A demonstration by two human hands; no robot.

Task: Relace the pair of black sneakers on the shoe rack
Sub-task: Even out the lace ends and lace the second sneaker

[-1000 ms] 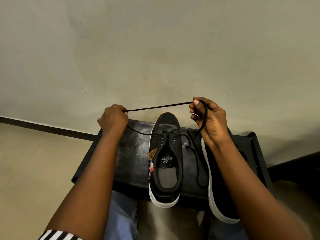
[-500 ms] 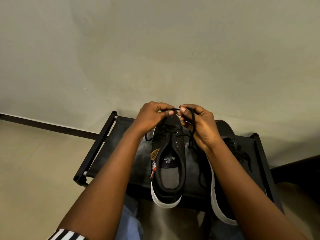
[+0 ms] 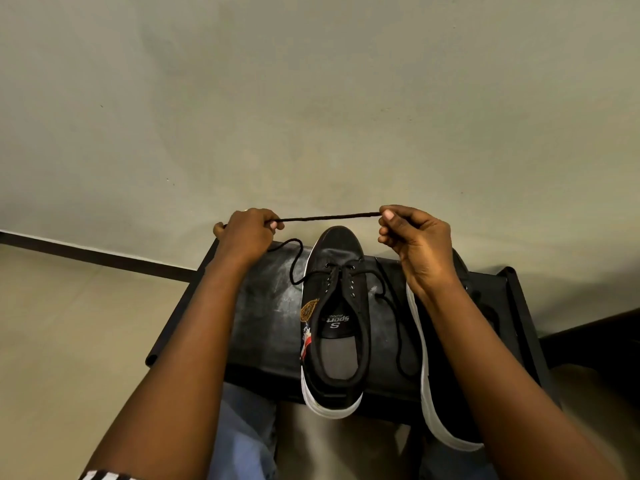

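Observation:
A black sneaker [image 3: 341, 258] with a white sole stands on the black shoe rack [image 3: 266, 306], toe towards the wall. Its black lace [image 3: 329, 216] runs through the front eyelets only. My left hand [image 3: 247, 235] and my right hand [image 3: 415, 237] each pinch the lace and stretch one length of it taut above the toe. Slack lace loops down on both sides of the shoe. The second black sneaker [image 3: 420, 368] lies to the right, mostly hidden under my right forearm.
The rack stands against a plain beige wall [image 3: 311, 98] with a dark skirting strip [image 3: 104, 258]. Beige floor [image 3: 69, 341] lies to the left. My knees in blue jeans [image 3: 242, 427] sit below the rack's front edge.
Half a second ago my hands were together over the toe. They have moved apart sideways, pulling the lace straight between them.

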